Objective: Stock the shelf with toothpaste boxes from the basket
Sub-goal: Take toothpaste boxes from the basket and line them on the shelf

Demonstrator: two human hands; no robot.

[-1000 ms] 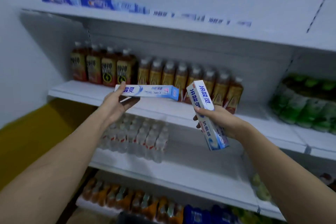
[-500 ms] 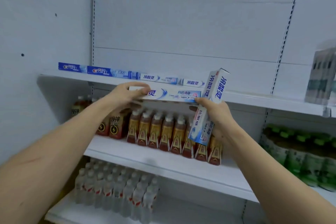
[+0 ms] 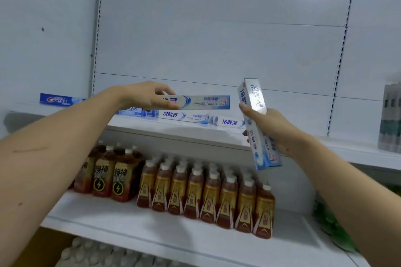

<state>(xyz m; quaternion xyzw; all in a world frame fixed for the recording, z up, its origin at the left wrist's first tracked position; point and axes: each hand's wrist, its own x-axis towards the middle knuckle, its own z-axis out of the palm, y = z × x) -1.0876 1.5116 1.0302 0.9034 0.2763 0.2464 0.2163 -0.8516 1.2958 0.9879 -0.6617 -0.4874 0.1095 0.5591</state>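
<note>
While our left hand (image 3: 149, 98) grips one toothpaste box (image 3: 201, 102) level above the shelf row (image 3: 184, 116) and our right hand (image 3: 271, 130) clasps another box (image 3: 257, 123) upright, we should lower it flat, aligned with the row

toothpaste boxes (image 3: 183, 116) in row on upper shelf (image 3: 195, 131); bottles (image 3: 206, 197) below – on lower shelf (image 3: 152, 232)

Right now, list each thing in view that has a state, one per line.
Left hand: gripping a toothpaste box, held level above the top shelf.
Right hand: gripping a second toothpaste box, nearly upright, tilted.
Boxes on the shelf: lying flat in a row.
Crest box: lying flat at the row's left end.
Tea bottles: upright, capped.
</note>
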